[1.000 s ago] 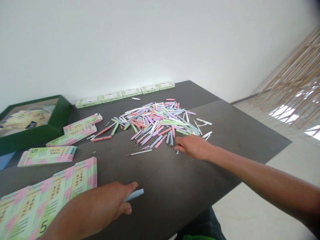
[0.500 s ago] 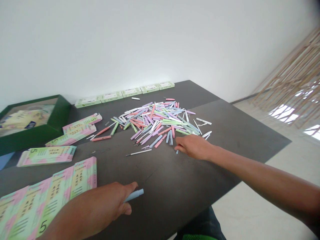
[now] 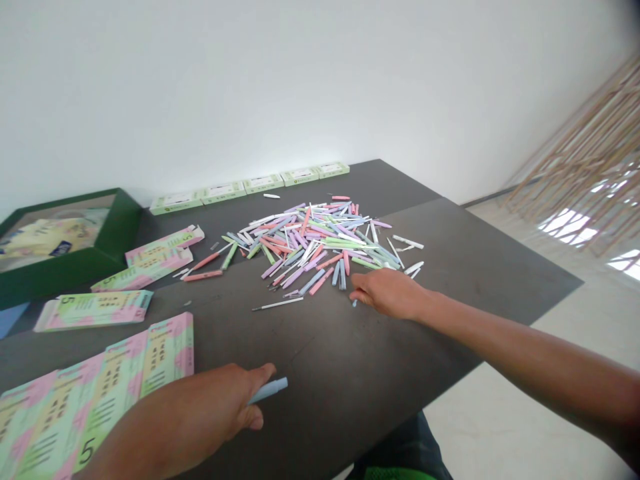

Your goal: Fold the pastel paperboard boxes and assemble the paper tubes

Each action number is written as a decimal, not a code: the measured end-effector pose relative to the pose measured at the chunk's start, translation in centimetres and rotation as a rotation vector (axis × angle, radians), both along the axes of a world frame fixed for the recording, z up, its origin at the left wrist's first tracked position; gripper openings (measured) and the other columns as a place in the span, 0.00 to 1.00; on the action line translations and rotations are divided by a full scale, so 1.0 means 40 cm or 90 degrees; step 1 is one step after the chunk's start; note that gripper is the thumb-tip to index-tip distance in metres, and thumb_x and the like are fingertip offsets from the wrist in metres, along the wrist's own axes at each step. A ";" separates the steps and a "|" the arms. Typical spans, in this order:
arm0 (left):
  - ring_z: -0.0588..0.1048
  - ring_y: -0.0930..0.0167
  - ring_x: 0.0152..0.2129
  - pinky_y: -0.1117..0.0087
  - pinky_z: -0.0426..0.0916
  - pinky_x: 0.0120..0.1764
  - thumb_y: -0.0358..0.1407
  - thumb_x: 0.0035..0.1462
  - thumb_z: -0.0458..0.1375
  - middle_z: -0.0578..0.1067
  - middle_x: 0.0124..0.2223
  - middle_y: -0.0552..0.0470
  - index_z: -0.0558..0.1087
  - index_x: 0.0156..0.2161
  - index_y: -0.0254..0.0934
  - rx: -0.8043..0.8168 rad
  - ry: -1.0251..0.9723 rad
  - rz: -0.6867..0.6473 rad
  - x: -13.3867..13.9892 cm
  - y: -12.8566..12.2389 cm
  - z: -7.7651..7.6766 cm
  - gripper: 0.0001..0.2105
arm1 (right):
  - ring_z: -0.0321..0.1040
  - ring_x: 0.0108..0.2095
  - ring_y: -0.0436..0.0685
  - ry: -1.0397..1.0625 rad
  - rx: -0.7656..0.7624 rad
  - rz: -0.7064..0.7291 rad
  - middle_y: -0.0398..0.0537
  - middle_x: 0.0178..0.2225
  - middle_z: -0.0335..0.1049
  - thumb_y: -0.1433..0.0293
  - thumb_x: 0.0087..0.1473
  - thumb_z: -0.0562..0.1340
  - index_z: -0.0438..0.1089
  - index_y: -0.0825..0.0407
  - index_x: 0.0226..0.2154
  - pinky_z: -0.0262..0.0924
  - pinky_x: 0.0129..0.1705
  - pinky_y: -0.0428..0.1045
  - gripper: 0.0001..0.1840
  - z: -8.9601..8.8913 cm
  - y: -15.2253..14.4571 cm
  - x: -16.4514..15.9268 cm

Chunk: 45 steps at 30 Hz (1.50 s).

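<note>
My left hand [image 3: 225, 403], low in the view, is closed on a light blue pen barrel [image 3: 270, 389], one end of which sticks out past the fingers. At the near right edge of a pile of pastel pen parts [image 3: 310, 240], my right hand [image 3: 383, 291] is closed low over the table. A small light blue tip [image 3: 355, 303] shows beneath its fingers; the rest of that piece is hidden. The pile mixes pink, green, purple, blue and white pieces with thin refills. One white refill [image 3: 280, 304] with a dark tip lies apart, in front of the pile.
Printed pink-and-green boxes [image 3: 165, 353] overlap at the near left, with more flat boxes [image 3: 95, 311] behind them. A green open box [image 3: 113, 230] holding packets stands at the far left. Several small light green boxes [image 3: 223, 192] line the wall. The dark table [image 3: 490, 267] ends at the right.
</note>
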<state>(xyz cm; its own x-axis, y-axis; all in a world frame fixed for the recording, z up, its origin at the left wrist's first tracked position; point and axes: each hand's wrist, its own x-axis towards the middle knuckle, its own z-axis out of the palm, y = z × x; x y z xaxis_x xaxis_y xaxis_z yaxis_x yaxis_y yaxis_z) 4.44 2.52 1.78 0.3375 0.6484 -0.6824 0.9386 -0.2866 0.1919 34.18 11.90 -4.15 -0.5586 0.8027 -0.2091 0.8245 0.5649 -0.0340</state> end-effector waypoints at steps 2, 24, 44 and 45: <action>0.76 0.59 0.36 0.65 0.68 0.33 0.40 0.52 0.50 0.77 0.43 0.48 0.64 0.57 0.45 0.012 -0.013 -0.001 -0.002 0.000 -0.003 0.25 | 0.67 0.29 0.56 -0.004 0.003 0.000 0.52 0.29 0.71 0.58 0.60 0.48 0.64 0.52 0.37 0.43 0.26 0.47 0.17 0.000 0.000 -0.002; 0.76 0.61 0.31 0.68 0.67 0.29 0.40 0.51 0.51 0.77 0.39 0.50 0.66 0.55 0.47 0.028 -0.035 -0.008 -0.018 -0.007 -0.009 0.24 | 0.70 0.33 0.59 -0.043 0.002 0.053 0.51 0.32 0.72 0.62 0.60 0.49 0.62 0.51 0.38 0.53 0.29 0.47 0.12 -0.021 -0.013 -0.016; 0.76 0.60 0.33 0.65 0.68 0.32 0.39 0.52 0.50 0.77 0.40 0.49 0.64 0.57 0.47 0.003 0.004 -0.016 0.002 -0.012 0.009 0.25 | 0.67 0.30 0.57 0.068 -0.041 -0.018 0.50 0.30 0.71 0.70 0.54 0.51 0.63 0.51 0.41 0.49 0.28 0.47 0.12 -0.065 -0.056 0.008; 0.76 0.60 0.33 0.65 0.68 0.33 0.39 0.52 0.50 0.77 0.40 0.49 0.64 0.57 0.47 0.006 0.002 -0.015 0.001 -0.013 0.007 0.25 | 0.67 0.32 0.57 0.112 -0.038 -0.036 0.50 0.32 0.71 0.71 0.54 0.51 0.64 0.51 0.42 0.50 0.29 0.47 0.13 -0.069 -0.056 0.012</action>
<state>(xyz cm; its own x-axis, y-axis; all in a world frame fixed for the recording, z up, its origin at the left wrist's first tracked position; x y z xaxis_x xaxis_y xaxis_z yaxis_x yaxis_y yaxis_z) 4.47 2.00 2.07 0.3504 0.6465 -0.6777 0.9323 -0.3104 0.1859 34.67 9.67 -6.89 -0.5447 0.8232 -0.1601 0.8335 0.5103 -0.2120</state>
